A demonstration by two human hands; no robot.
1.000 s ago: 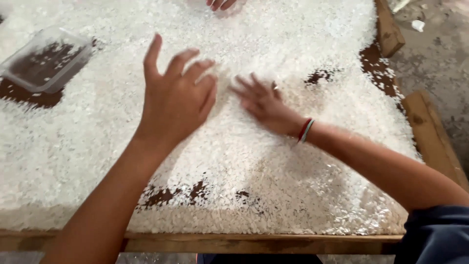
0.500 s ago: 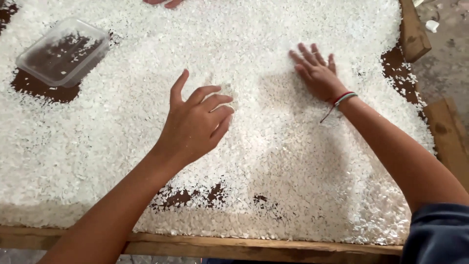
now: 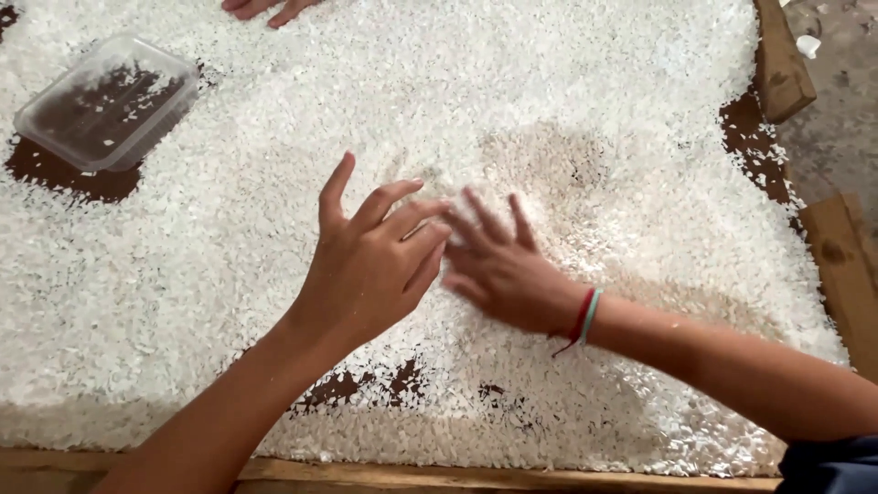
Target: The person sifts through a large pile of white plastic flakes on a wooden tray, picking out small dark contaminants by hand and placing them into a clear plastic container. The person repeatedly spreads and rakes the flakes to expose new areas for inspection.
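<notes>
A thick layer of small white grains (image 3: 594, 110) covers a wooden table. My left hand (image 3: 370, 265) hovers just over the grains near the middle, fingers spread and slightly curled, holding nothing. My right hand (image 3: 503, 270) lies flat on the grains right beside it, fingers apart and blurred by motion, its fingertips almost touching my left fingers. A red and green string bracelet (image 3: 583, 317) circles my right wrist. Nothing is held in either hand.
A clear plastic tray (image 3: 105, 101) with a few grains in it lies at the upper left. Another person's fingers (image 3: 265, 7) show at the top edge. Wooden frame pieces (image 3: 782, 59) border the right side, and a wooden edge (image 3: 457, 477) runs along the front. Dark bare patches (image 3: 361, 384) show through the grains.
My right hand has swept back from the upper right across the grains to the middle, beside my left hand. My left hand has stayed roughly in place.
</notes>
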